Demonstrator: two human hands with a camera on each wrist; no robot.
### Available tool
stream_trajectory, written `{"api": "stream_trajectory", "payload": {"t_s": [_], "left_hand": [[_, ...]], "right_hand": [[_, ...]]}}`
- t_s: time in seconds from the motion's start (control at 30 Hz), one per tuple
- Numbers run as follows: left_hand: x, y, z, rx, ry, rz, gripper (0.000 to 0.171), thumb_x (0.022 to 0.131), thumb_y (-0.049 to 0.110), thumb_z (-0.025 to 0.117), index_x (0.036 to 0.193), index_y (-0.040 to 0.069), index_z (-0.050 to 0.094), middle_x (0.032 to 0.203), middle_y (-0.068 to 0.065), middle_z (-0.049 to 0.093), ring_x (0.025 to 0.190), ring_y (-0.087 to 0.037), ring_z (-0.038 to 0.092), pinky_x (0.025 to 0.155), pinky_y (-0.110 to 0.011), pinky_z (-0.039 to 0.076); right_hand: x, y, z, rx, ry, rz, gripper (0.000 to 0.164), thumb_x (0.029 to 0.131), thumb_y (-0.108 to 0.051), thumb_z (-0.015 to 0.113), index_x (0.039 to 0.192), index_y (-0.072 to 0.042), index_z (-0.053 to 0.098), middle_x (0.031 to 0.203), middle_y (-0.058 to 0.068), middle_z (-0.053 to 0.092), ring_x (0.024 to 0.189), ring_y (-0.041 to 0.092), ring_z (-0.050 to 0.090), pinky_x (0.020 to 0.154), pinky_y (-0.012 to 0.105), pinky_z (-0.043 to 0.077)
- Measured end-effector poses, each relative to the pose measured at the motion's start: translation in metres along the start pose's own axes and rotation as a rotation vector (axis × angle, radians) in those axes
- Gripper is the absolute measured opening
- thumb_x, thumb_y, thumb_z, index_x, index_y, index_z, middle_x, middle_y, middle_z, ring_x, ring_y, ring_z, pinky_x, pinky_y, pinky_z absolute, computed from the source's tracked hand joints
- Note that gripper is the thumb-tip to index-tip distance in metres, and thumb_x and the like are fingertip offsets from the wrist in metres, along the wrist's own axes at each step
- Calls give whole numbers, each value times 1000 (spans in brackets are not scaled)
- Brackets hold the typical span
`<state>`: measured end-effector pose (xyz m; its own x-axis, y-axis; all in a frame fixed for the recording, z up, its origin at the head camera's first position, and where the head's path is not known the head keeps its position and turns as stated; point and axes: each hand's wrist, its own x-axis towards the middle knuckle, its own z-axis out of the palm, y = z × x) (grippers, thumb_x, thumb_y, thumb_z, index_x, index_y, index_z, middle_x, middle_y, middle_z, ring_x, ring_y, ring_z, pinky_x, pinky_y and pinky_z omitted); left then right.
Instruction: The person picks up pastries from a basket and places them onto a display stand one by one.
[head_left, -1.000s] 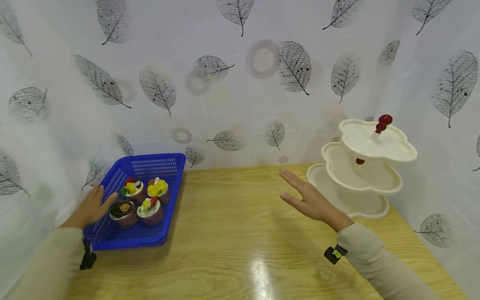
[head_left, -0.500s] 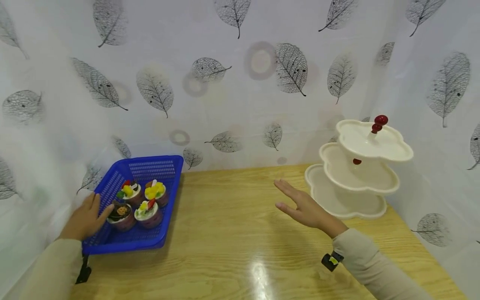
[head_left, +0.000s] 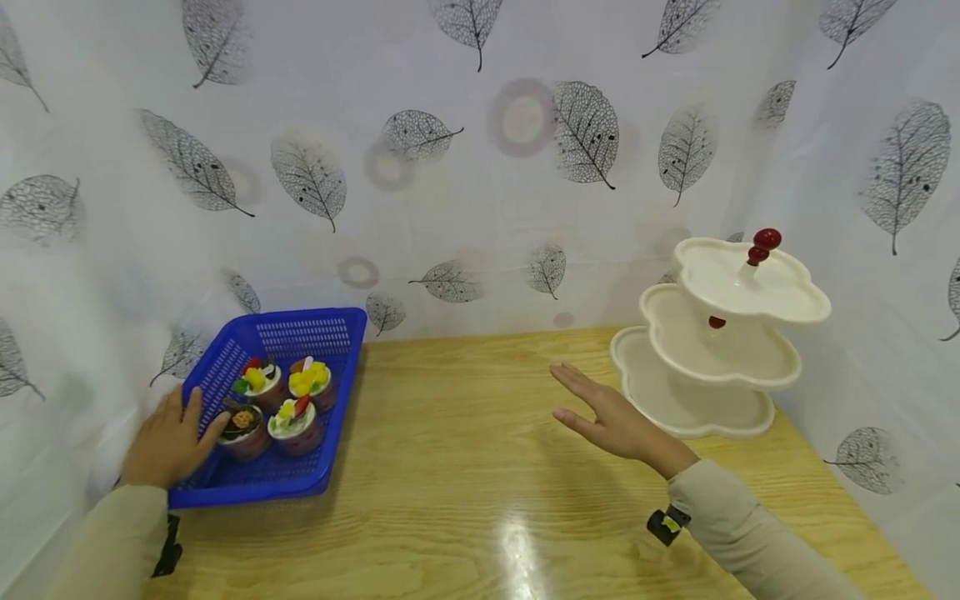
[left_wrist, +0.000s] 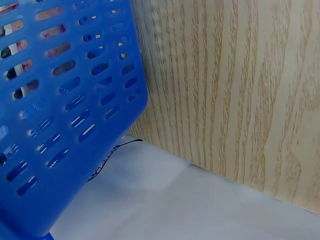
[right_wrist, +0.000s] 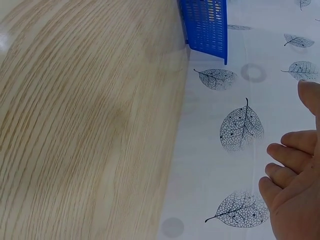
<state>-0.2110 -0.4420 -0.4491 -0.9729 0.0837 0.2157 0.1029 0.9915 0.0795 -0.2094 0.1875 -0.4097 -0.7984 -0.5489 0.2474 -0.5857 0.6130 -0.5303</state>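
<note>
Dessert cups (head_left: 296, 428), four of them, sit inside the blue basket (head_left: 307, 335); any lettering on their sides is too small to read. The left hand (head_left: 167, 442), fingers extended, overlaps its left edge, contact unclear. The straight-fingered right hand (head_left: 618, 421) hovers near the white tiered stand (head_left: 723, 346).

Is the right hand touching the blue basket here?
Apart. The head view shows bare wooden tabletop between the right hand and the blue basket.
</note>
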Motion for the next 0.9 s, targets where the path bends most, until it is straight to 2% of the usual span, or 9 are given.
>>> {"api": "stream_trajectory", "payload": {"t_s": [0.23,0.57,0.77,0.9], "left_hand": [[1,4,-3,-24,13,-44,82,102,48,29,136,-27,22,133,-51,23,120,-64,26,96,-71,25],[3,16,-5,-69,-11,-44,77,104,42,23,134,-29,22,135,-53,19,122,-66,24,98,-71,24],[6,39,-6,-116,-90,-63,79,103,45,17,138,-26,17,139,-51,12,126,-65,18,99,-73,20],[7,60,-3,-120,-95,-70,81,103,48,18,139,-25,16,141,-50,11,127,-65,17,102,-71,19]], "right_hand": [[0,1,0,8,0,5,65,99,-34,53,152,-10,25,156,13,23,143,34,23,109,56,29],[0,0,0,4,-4,14,64,99,-34,52,152,-9,26,156,13,24,143,33,22,110,57,28],[0,2,1,-2,7,17,64,99,-35,52,152,-10,27,156,13,26,142,35,25,109,58,29],[0,2,0,13,-1,26,64,99,-36,51,152,-11,26,156,12,24,143,34,23,109,57,29]]}}
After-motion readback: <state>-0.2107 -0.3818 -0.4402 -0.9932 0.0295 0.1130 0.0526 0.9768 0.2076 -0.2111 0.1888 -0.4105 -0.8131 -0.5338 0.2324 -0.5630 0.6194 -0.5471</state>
